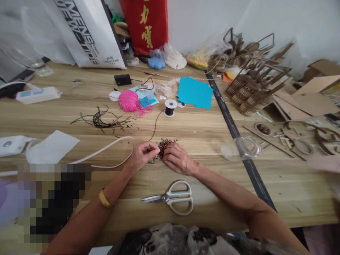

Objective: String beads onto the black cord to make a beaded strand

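My left hand point(143, 154) is pinched, thumb against fingers, at the left edge of a small pile of multicoloured beads point(166, 142). A thin black cord point(156, 124) runs from a white spool point(170, 107) down to this hand, and a bit of it shows below the fingertips. My right hand point(179, 158) lies on the right side of the pile with its fingers bent and close together; its fingertips are among the beads, and what they grip is hidden. Nearer to me, scissors point(170, 197) with pale handles lie on the table, blades to the left.
Cut black cords point(102, 118) and a pink yarn ball point(129, 101) lie to the left and beyond. Blue sheets point(195, 92) are behind the spool. A clear jar point(248, 147) lies to the right, near brown baskets point(249, 88). A white cable point(111, 143) loops beside my left wrist.
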A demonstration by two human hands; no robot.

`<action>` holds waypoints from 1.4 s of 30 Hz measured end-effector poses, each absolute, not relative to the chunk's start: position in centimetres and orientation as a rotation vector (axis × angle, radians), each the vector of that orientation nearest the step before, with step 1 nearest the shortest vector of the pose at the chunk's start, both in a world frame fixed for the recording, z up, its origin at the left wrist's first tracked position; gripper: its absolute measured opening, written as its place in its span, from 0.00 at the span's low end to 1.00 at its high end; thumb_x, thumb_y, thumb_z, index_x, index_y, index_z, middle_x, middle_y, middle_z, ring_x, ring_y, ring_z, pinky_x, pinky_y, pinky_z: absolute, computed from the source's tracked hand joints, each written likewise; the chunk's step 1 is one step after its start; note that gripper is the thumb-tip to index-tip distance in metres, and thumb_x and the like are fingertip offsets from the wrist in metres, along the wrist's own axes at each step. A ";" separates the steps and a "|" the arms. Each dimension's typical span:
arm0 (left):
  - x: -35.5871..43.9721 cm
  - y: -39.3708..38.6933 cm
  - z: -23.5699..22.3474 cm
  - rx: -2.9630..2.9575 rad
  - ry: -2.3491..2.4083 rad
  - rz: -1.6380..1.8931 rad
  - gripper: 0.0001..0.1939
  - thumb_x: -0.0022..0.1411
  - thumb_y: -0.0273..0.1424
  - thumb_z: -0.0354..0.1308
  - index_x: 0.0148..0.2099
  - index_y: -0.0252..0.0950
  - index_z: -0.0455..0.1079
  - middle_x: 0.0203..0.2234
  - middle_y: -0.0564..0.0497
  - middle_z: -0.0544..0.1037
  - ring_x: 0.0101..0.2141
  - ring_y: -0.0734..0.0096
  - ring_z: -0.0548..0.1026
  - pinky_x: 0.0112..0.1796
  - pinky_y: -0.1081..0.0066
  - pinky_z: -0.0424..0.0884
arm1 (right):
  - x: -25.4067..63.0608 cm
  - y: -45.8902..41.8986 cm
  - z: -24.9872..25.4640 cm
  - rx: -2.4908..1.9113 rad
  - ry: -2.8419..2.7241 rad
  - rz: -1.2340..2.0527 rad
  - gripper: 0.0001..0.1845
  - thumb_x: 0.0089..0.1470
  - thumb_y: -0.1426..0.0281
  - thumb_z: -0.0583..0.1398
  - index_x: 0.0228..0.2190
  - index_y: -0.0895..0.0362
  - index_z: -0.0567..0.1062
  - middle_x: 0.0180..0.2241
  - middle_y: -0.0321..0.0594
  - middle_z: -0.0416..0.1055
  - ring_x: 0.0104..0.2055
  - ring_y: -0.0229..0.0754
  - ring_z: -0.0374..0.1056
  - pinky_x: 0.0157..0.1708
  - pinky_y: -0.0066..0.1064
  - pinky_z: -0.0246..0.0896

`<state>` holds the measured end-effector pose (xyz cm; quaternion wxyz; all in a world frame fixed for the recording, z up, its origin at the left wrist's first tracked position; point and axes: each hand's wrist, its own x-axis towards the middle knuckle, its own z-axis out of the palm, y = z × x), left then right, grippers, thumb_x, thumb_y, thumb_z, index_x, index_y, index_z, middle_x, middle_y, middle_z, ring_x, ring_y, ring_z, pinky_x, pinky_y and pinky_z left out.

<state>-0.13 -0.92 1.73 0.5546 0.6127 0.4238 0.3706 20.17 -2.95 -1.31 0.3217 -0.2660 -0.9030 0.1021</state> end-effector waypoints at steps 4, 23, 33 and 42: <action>0.1 -1.2 1.8 1.477 1.002 0.846 0.09 0.52 0.33 0.61 0.28 0.32 0.70 0.20 0.54 0.72 0.22 0.77 0.68 0.26 0.77 0.65 | 20.4 -2.9 -1.5 -0.701 -2.291 0.283 0.05 0.58 0.74 0.56 0.38 0.58 0.70 0.37 0.44 0.72 0.43 0.42 0.65 0.46 0.40 0.62; 0.6 -1.6 2.1 1.652 1.018 0.786 0.07 0.53 0.32 0.59 0.27 0.32 0.71 0.21 0.52 0.74 0.24 0.75 0.70 0.28 0.76 0.66 | 20.5 -2.9 -1.6 -0.787 -2.138 0.383 0.08 0.59 0.74 0.56 0.40 0.57 0.71 0.38 0.45 0.72 0.42 0.42 0.67 0.44 0.39 0.65; 0.6 -1.6 2.4 1.714 1.039 0.752 0.07 0.54 0.31 0.59 0.27 0.32 0.71 0.21 0.52 0.74 0.25 0.75 0.69 0.28 0.76 0.65 | 20.6 -2.9 -1.2 -0.783 -2.114 0.375 0.07 0.58 0.75 0.56 0.39 0.58 0.72 0.36 0.45 0.72 0.40 0.42 0.67 0.42 0.38 0.65; 0.6 -1.7 2.1 1.674 1.053 0.731 0.08 0.54 0.32 0.58 0.27 0.32 0.71 0.21 0.53 0.73 0.24 0.76 0.69 0.28 0.76 0.65 | 20.4 -2.9 -1.0 -0.788 -2.025 0.469 0.05 0.56 0.74 0.59 0.37 0.57 0.72 0.33 0.44 0.74 0.39 0.42 0.69 0.42 0.39 0.66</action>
